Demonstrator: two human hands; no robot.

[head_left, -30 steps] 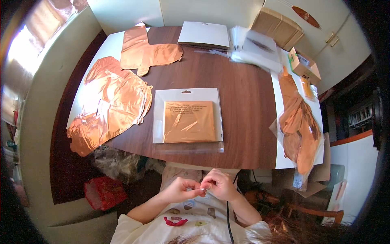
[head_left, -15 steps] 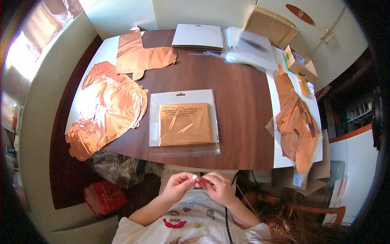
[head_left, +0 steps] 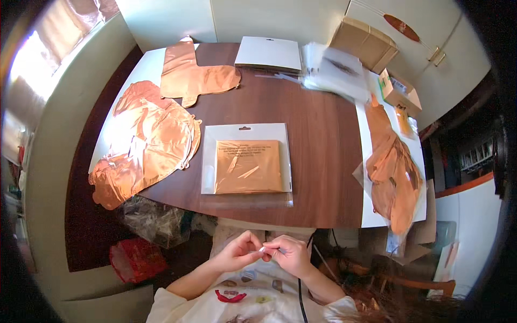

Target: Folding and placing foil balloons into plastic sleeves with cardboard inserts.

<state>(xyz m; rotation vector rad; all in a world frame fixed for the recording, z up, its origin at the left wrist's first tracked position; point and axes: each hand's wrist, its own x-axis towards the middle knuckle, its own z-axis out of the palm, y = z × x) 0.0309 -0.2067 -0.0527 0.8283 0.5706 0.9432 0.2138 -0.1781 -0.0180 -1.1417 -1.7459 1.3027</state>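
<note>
Close in front of my body, past the table's near edge, my left hand (head_left: pixel 240 253) and my right hand (head_left: pixel 291 255) meet fingertip to fingertip. Pinched between them is a small white piece (head_left: pixel 263 249), too tiny to identify. Just beyond the hands, on the table, lies a flat package (head_left: pixel 247 169): a folded copper-coloured foil sheet on white card in a clear sleeve, dark print near its top. Neither hand touches it.
Copper foil balloons (head_left: pixel 145 140) lie flat on the left, another (head_left: pixel 199 81) behind them. More foil (head_left: pixel 393 167) rests at right. White packages (head_left: pixel 268 53), clear sleeves (head_left: pixel 334 72) and cardboard boxes (head_left: pixel 363 43) stand at the back. A red bag (head_left: pixel 137 260) sits below left.
The view has shifted slightly. My hands are still together, and the white piece now sits nearer my right fingertips. The things on the table have stayed in place.
</note>
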